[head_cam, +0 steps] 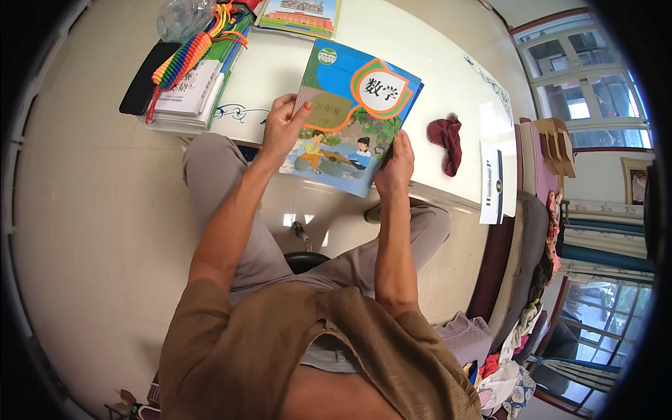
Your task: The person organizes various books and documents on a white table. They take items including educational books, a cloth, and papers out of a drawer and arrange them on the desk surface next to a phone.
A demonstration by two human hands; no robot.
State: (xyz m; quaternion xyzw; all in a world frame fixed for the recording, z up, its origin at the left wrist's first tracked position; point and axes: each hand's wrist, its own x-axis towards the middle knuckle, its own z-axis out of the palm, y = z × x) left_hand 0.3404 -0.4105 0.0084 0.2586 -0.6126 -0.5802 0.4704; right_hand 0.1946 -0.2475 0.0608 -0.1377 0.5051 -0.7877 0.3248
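Observation:
A mathematics textbook (336,136) with a blue and green illustrated cover is held up, slightly tilted, over the front edge of a white glossy table (262,73). My left hand (286,123) grips its left edge, thumb on the cover and the other fingers partly hidden behind. On the opposite side, my right hand (396,165) holds the lower right edge, its fingers partly hidden. A dark red cloth (446,142) lies crumpled on the table to the right of the book.
At the table's left are stacked books (191,100), a braided rainbow-coloured cord item (184,60), a black case (147,79) and a clear plastic bag (185,18). More picture-covered books (299,18) lie at the far side. A printed white sheet (491,184) overhangs the right edge.

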